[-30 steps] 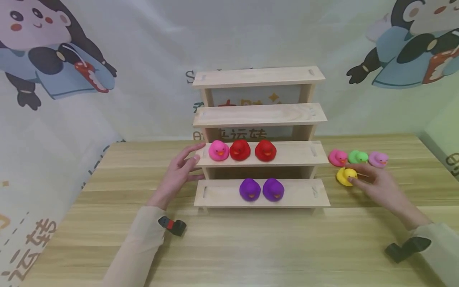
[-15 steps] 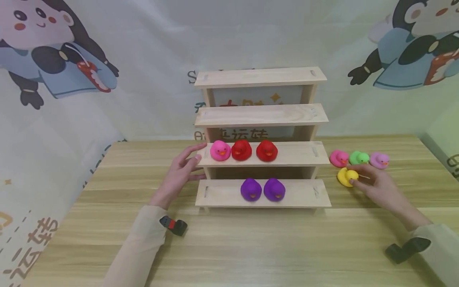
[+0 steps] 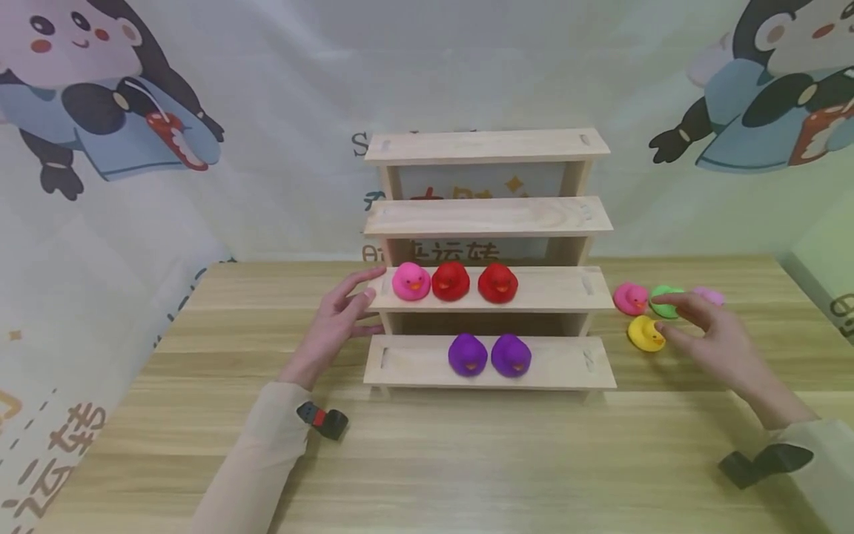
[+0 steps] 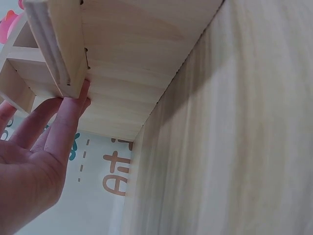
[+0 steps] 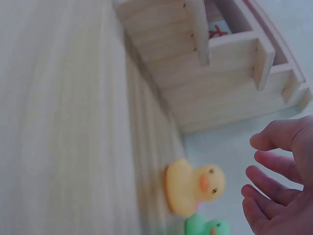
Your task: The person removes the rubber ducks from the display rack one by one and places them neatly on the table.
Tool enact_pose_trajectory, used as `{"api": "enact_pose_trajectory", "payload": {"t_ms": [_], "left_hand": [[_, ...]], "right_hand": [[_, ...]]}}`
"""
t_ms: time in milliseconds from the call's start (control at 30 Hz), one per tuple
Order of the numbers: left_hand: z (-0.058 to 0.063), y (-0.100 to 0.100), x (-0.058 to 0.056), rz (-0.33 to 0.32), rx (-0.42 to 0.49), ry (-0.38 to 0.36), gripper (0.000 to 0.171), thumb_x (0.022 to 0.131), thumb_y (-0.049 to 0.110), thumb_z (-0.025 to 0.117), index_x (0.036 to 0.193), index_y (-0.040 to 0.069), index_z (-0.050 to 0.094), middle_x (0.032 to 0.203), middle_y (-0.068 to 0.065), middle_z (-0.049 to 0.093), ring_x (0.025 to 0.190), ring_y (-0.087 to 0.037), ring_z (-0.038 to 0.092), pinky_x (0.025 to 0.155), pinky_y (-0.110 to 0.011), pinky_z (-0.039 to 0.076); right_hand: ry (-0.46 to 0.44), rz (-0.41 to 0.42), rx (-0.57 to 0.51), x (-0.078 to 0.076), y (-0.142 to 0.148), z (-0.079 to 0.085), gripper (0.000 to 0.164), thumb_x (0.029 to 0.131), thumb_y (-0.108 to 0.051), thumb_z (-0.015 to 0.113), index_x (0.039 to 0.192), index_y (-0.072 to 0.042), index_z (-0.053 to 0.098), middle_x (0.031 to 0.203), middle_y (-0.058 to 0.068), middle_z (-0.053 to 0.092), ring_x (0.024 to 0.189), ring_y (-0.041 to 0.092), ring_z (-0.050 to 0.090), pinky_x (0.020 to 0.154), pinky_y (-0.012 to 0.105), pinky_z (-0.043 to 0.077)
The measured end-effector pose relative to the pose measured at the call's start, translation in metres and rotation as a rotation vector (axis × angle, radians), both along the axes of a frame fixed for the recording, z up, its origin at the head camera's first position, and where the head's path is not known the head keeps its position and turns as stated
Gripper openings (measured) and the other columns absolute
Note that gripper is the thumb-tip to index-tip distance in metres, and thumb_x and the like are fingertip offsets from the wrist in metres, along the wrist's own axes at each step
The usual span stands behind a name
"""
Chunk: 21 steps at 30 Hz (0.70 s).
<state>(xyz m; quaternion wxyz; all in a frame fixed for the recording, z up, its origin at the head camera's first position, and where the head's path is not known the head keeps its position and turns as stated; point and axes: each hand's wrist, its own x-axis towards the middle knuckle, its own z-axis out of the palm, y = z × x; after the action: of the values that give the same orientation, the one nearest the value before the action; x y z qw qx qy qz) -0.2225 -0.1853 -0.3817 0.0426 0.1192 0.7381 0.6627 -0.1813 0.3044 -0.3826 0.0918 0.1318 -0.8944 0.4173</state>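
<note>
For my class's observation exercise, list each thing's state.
Left hand, touching stand
Right hand, holding nothing
Stand, upright
Yellow duck, upright on table, unheld
Red ducks, upright on stand
Purple ducks, upright on stand
Pink ducks, upright: one on stand, one on table
Green duck, partly hidden
Lilac duck, partly hidden

A pale printed backdrop (image 3: 287,133) (faintly creased) rises behind the wood-grain table (image 3: 467,460), with a cartoon figure (image 3: 754,122) high above each far corner, brown lettering (image 3: 81,429) to the table's left, and greenish light to its right.
</note>
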Motion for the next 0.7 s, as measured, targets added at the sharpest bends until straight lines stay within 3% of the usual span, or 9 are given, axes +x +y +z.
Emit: {"api": "enact_pose_trajectory", "payload": {"t_ms": [100, 167, 367, 467, 533, 600, 700], "left_hand": [[0.0, -0.001, 0.001, -0.002, -0.012, 0.007, 0.044, 0.103, 0.028, 0.048, 0.144, 0.015, 0.044, 0.149, -0.013, 0.034, 0.116, -0.042, 0.055, 0.081, -0.045, 0.055], [0.0, -0.001, 0.001, -0.001, -0.017, 0.01, 0.044, 0.103, 0.029, 0.048, 0.144, 0.015, 0.044, 0.15, -0.012, 0.034, 0.117, -0.041, 0.054, 0.081, -0.045, 0.055], [0.001, 0.001, 0.002, 0.002, 0.001, 0.001, 0.043, 0.103, 0.027, 0.048, 0.144, 0.015, 0.044, 0.149, -0.013, 0.034, 0.116, -0.042, 0.055, 0.081, -0.045, 0.055], [0.001, 0.001, 0.002, 0.003, 0.007, -0.003, 0.043, 0.103, 0.025, 0.047, 0.145, 0.014, 0.044, 0.15, -0.013, 0.034, 0.116, -0.042, 0.054, 0.081, -0.047, 0.054], [0.001, 0.001, 0.002, 0.003, 0.002, -0.003, 0.043, 0.103, 0.025, 0.047, 0.145, 0.014, 0.044, 0.15, -0.012, 0.033, 0.117, -0.042, 0.054, 0.081, -0.048, 0.054], [0.001, 0.001, 0.002, 0.0, 0.007, -0.004, 0.043, 0.103, 0.024, 0.046, 0.145, 0.013, 0.044, 0.149, -0.014, 0.034, 0.116, -0.042, 0.054, 0.082, -0.048, 0.054], [0.001, 0.001, 0.002, -0.005, 0.02, -0.006, 0.042, 0.104, 0.023, 0.046, 0.145, 0.013, 0.044, 0.147, -0.015, 0.037, 0.115, -0.042, 0.055, 0.082, -0.049, 0.054]], "right_hand": [[0.021, -0.007, 0.0, 0.002, -0.006, 0.006, 0.033, 0.092, -0.006, 0.065, 0.122, 0.004, 0.057, 0.12, 0.005, 0.052, 0.117, 0.014, 0.049, 0.089, 0.003, 0.034], [0.033, -0.017, 0.018, 0.003, -0.01, 0.01, 0.034, 0.093, -0.009, 0.065, 0.124, 0.002, 0.057, 0.123, 0.008, 0.053, 0.113, 0.005, 0.046, 0.09, 0.003, 0.033], [0.07, -0.032, 0.032, 0.005, -0.026, 0.024, 0.037, 0.095, -0.013, 0.063, 0.129, -0.002, 0.057, 0.128, 0.018, 0.054, 0.116, 0.003, 0.046, 0.092, 0.005, 0.032], [0.082, -0.031, 0.02, 0.006, -0.034, 0.032, 0.037, 0.095, -0.015, 0.063, 0.129, -0.003, 0.058, 0.129, 0.018, 0.055, 0.122, 0.021, 0.049, 0.093, 0.007, 0.032], [0.08, -0.032, 0.015, 0.007, -0.04, 0.036, 0.037, 0.095, -0.018, 0.063, 0.129, -0.004, 0.058, 0.129, 0.018, 0.056, 0.121, 0.033, 0.049, 0.096, 0.014, 0.036], [0.082, -0.023, 0.006, 0.007, -0.045, 0.04, 0.037, 0.095, -0.019, 0.064, 0.129, -0.005, 0.059, 0.128, 0.016, 0.057, 0.12, 0.029, 0.05, 0.094, 0.016, 0.037], [0.091, 0.006, -0.017, 0.007, -0.054, 0.045, 0.037, 0.094, -0.018, 0.065, 0.128, -0.007, 0.06, 0.126, 0.011, 0.059, 0.113, 0.013, 0.05, 0.091, 0.017, 0.037]]}}
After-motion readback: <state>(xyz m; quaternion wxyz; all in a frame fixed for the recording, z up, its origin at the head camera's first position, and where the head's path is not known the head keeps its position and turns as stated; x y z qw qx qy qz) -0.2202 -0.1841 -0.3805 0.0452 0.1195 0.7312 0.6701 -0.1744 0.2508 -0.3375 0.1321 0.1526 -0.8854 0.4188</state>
